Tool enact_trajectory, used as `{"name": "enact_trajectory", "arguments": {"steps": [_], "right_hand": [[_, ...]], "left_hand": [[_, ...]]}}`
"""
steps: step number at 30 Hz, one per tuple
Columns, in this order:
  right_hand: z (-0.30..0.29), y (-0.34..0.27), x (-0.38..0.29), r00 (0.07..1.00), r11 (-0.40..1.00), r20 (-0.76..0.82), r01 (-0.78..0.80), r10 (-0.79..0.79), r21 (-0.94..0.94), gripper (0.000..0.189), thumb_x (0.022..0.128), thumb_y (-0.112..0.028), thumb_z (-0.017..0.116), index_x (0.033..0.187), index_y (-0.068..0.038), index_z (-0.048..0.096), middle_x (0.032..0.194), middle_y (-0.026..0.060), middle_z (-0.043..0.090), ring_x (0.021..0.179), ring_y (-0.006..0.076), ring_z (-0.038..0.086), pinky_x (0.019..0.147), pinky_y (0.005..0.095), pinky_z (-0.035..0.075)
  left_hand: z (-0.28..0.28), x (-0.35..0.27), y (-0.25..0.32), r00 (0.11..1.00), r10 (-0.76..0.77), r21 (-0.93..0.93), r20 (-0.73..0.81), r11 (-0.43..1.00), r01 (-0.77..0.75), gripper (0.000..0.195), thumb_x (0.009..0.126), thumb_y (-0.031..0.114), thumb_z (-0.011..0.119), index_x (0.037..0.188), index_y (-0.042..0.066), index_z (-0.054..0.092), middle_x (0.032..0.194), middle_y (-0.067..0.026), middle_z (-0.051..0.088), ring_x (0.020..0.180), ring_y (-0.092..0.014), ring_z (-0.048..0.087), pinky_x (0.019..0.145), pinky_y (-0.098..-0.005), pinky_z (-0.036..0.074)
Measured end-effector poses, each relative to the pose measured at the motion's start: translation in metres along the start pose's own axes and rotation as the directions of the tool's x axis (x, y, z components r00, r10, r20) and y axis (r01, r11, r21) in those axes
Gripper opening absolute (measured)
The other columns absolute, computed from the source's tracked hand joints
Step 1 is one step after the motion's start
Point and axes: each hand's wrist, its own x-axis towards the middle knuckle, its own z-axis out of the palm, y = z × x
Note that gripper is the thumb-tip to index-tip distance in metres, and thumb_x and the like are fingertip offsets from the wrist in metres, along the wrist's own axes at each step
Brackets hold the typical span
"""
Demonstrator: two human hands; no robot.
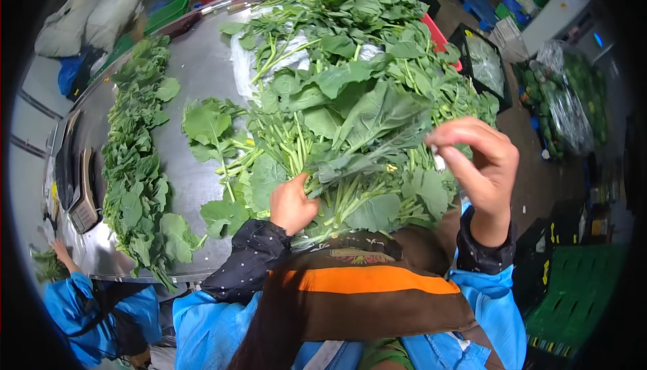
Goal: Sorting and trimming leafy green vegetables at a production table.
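My left hand (295, 205) grips a bunch of broad-leaved greens (374, 122) by its stalks, and the leaves fan out up and to the right. At the right of the bunch is my right hand (480, 168), raised, with thumb and forefinger tips brought close together. A small whitish bit (438, 162) shows by the thumb; I cannot tell whether the fingers pinch it. Under both hands spreads a large heap of loose leafy greens (349, 16), with stalks showing in its middle. Clear plastic film (242, 66) lies partly beneath the heap.
A long row of greens (136, 163) lines the left of the metal table (197, 61). Weighing scales (83, 198) stand beyond it. A co-worker (101, 314) is at lower left. Crates (571, 289) and bagged vegetables (566, 97) stand on the right. White sacks (108, 18) lie upper left.
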Motion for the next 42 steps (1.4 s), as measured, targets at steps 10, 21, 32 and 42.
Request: {"name": "enact_trajectory", "arguments": {"steps": [10, 21, 32, 42], "right_hand": [[0.032, 0.001, -0.016, 0.955, 0.993, 0.284, -0.057, 0.083, -0.1, 0.02, 0.066, 0.001, 0.064, 0.086, -0.001, 0.059, 0.08, 0.0113, 0.06, 0.069, 0.0253, 0.06, 0.061, 0.0297, 0.049], [0.053, 0.049, -0.027, 0.991, 0.882, -0.098, 0.037, -0.094, -0.469, 0.018, 0.056, 0.004, 0.066, 0.066, -0.002, 0.052, 0.068, 0.0087, 0.059, 0.059, 0.021, 0.058, 0.053, 0.0275, 0.046], [0.15, 0.082, -0.005, 0.909, 0.913, 0.208, -0.39, 0.361, 0.118, 0.026, 0.077, -0.009, 0.063, 0.101, -0.002, 0.059, 0.085, 0.0092, 0.064, 0.075, 0.0156, 0.061, 0.069, 0.0265, 0.048], [0.244, 0.161, -0.02, 0.791, 0.699, 0.275, -0.249, 0.546, -0.67, 0.032, 0.077, -0.031, 0.06, 0.08, 0.001, 0.058, 0.074, 0.0176, 0.062, 0.073, 0.0329, 0.061, 0.066, 0.0416, 0.047]], "left_hand": [[0.003, -0.01, 0.011, 0.996, -0.031, 0.146, 0.082, 0.989, 0.019, 0.047, 0.06, 0.016, 0.061, 0.106, 0.004, 0.058, 0.062, -0.0171, 0.058, 0.067, -0.037, 0.059, 0.062, -0.0437, 0.046], [0.01, -0.028, 0.003, 0.974, -0.076, 0.005, 0.214, 0.997, 0.077, 0.05, 0.063, 0.015, 0.059, 0.112, 0.003, 0.055, 0.073, -0.0202, 0.06, 0.073, -0.034, 0.06, 0.067, -0.041, 0.048], [-0.078, -0.019, -0.069, 0.907, -0.385, -0.985, 0.169, -0.027, 0.172, 0.026, 0.075, -0.003, 0.054, 0.097, 0.008, 0.045, 0.074, -0.0049, 0.05, 0.057, -0.016, 0.05, 0.053, -0.0289, 0.04], [-0.051, -0.028, -0.076, 0.927, -0.293, -0.963, 0.235, -0.199, 0.182, 0.029, 0.073, -0.005, 0.049, 0.098, 0.008, 0.046, 0.08, -0.0057, 0.05, 0.056, -0.015, 0.045, 0.048, -0.0273, 0.035]]}}
